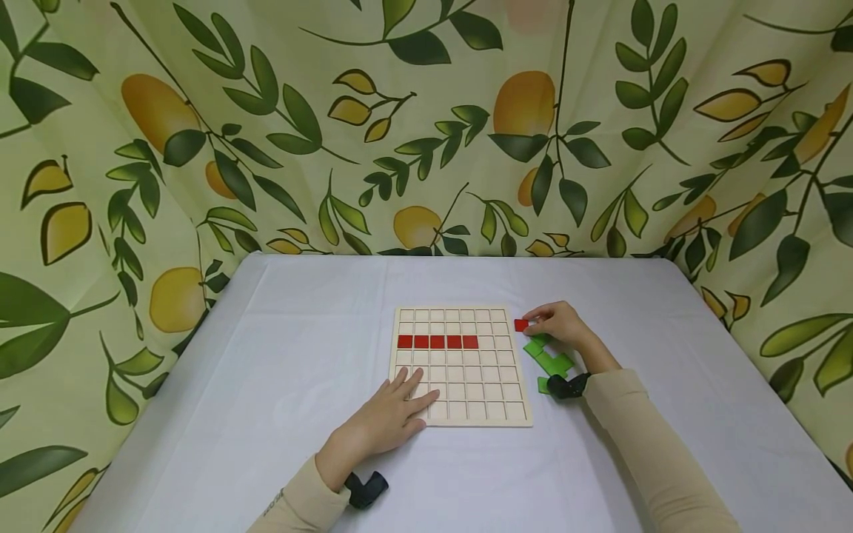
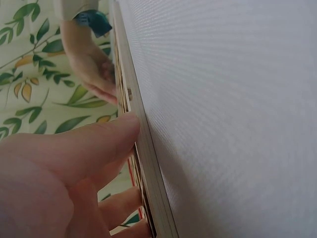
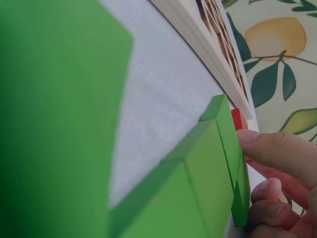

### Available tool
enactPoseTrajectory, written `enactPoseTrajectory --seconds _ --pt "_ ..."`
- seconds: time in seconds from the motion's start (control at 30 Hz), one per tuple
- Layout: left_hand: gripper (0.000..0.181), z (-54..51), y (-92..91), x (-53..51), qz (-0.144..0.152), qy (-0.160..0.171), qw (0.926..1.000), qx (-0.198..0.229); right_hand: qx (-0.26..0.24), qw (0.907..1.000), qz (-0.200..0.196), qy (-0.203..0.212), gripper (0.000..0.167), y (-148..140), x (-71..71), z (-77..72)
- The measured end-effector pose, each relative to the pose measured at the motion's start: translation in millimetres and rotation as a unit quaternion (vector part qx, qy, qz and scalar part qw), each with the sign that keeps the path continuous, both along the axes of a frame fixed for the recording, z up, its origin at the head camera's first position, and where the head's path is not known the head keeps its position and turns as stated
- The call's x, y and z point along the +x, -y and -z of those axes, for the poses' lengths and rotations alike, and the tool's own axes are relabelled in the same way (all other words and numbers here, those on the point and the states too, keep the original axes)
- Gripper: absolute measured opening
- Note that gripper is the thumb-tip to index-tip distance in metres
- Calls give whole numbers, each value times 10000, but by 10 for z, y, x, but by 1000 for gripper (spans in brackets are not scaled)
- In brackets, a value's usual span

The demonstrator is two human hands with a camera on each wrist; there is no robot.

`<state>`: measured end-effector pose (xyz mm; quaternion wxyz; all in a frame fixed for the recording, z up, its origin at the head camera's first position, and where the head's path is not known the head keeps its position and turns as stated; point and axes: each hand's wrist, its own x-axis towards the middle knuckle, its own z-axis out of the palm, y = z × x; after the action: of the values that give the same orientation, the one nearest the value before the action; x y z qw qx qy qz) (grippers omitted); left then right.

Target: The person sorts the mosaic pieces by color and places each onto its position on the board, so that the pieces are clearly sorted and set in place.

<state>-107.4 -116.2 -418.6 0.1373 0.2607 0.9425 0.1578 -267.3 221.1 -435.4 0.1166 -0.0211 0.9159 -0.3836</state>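
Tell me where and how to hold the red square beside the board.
The red square is probably best pinched by opposite edges at its right end, coming from above and the right: it is small and flat, the board sits close on its left, and green pieces lie at its near right.

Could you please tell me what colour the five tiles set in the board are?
The five tiles are red, seen best in the head view.

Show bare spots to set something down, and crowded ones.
Free: white cloth left of the board; strip between board and curtain; also right of the right sleeve. Crowded: board's right edge, with green tiles, red tile, right grip.
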Motion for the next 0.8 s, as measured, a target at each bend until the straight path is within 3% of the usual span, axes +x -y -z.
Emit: enactPoseTrajectory --seconds 0.8 --pt "46 -20 -11 8 -85 87 9999 -11 -131 9999 -107 -36 36 -39 35 11"
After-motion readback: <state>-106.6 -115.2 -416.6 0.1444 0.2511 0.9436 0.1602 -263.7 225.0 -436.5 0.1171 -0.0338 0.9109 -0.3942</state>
